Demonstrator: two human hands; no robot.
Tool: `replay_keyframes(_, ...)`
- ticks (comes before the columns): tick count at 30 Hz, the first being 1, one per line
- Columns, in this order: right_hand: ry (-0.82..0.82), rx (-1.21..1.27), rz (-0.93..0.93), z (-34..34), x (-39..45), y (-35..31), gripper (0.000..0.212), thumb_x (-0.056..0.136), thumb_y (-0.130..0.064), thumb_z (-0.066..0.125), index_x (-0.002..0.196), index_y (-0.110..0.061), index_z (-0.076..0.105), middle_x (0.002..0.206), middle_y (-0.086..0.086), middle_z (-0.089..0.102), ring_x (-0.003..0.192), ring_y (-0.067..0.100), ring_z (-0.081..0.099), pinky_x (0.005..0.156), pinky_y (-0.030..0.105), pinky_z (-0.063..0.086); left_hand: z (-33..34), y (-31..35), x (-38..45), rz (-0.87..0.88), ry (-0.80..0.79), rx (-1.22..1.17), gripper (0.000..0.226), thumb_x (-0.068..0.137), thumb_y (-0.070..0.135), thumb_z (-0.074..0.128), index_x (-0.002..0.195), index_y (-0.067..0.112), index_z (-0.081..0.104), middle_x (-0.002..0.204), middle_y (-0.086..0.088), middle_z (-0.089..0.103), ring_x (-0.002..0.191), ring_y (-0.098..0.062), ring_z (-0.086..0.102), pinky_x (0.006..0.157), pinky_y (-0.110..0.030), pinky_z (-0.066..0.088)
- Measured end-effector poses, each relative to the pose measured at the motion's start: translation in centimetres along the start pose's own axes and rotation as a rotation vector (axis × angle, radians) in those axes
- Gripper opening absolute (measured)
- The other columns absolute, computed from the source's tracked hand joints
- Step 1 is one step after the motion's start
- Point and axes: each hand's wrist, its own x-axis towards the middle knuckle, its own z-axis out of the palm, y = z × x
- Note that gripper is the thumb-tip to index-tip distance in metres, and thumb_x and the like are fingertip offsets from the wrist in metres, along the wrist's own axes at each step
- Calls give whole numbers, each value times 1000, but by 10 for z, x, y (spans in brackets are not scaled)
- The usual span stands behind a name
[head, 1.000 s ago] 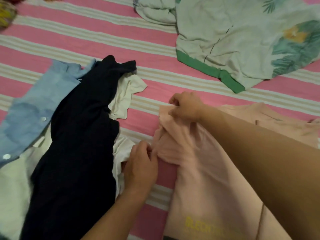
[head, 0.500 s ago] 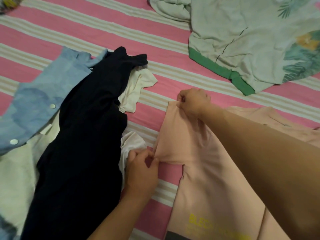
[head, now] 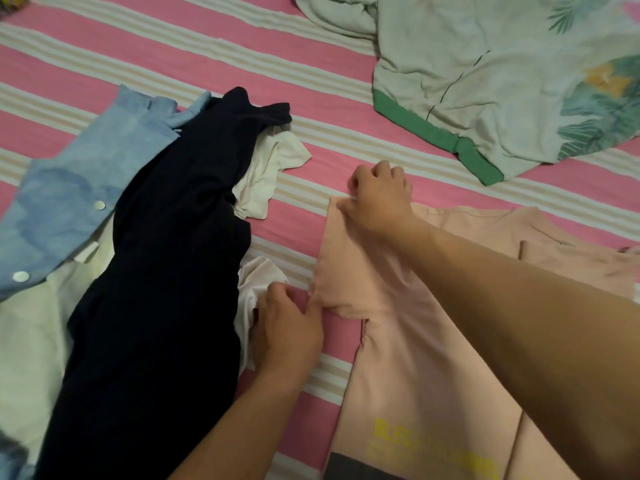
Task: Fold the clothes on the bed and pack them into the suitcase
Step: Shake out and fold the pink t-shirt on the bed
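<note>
Peach cotton is pinched at both sleeve corners: the left hand [head: 289,327] grips the near one, the right hand [head: 379,199] the far one. A second ago that sleeve was bunched; now it lies flat and taut on the pink T-shirt [head: 408,368], spread on the striped bed [head: 207,46] beside the unfolded clothes pile [head: 156,271]. Folding inward likely comes next.
</note>
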Motion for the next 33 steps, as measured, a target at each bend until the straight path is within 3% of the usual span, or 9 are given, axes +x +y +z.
replay_keyframes(2,133,37,-39,-4,-17,-15,32,96,-42,57,109,-13,53,105,4,50,98,24,50,84,37,43,4,7,10,-111,-49,9,38,93,60,54,108,25,53,118,3,52,101,-25,60,88,-44,53)
replay_keyframes(6,-160,-139,-7,18,-44,-52,48,98,-37,49,130,0,47,120,12,54,109,30,55,98,43,42,12,-3,21,-123,-160,-78,34,86,63,57,90,29,59,117,-5,57,93,-26,63,85,-42,55)
replay_keyframes(11,-168,-193,113,23,-58,-74,34,91,-8,43,124,-3,53,119,13,54,108,27,57,87,36,45,-1,-19,2,-3,-331,-203,21,78,57,65,92,42,67,124,-2,51,104,-16,61,100,-40,51)
replay_keyframes(14,-133,350,325,-11,-58,-53,32,92,-9,58,123,-7,52,108,5,59,100,23,59,79,29,45,-3,-12,-10,21,-349,-237,19,91,29,69,108,37,66,127,1,34,115,-22,52,95,-31,46)
replay_keyframes(17,230,931,544,-65,-111,8,35,91,-1,54,123,-16,53,96,-7,58,79,12,60,63,16,48,-5,-13,-26,81,-350,-212,37,91,22,71,121,39,56,131,3,31,125,-23,46,107,-40,43)
replay_keyframes(19,379,1180,687,-81,-160,63,38,87,5,55,116,-19,53,99,-2,62,74,14,61,58,24,52,-7,-29,-52,113,-371,-141,52,89,22,72,134,37,51,131,3,33,126,-21,43,112,-42,39)
replay_keyframes(24,128,1768,1153,-55,-222,119,23,91,-2,52,110,-12,59,93,11,64,78,23,63,63,33,61,-13,-109,-157,111,-373,60,82,66,58,66,143,34,48,125,-2,42,114,-28,55,102,-46,47)
replay_keyframes(28,-74,1602,1133,-54,-222,107,11,91,-9,59,97,-14,67,96,7,63,86,23,61,91,41,53,-13,-179,-212,91,-224,115,68,59,63,55,124,45,49,113,-3,48,85,-32,67,80,-51,58)
replay_keyframes(33,-80,1325,1040,-55,-221,96,31,92,1,52,113,-17,65,86,6,58,70,18,54,62,30,46,-7,-205,-237,197,-193,347,45,70,60,51,95,22,56,88,-4,56,71,-34,64,60,-44,54)
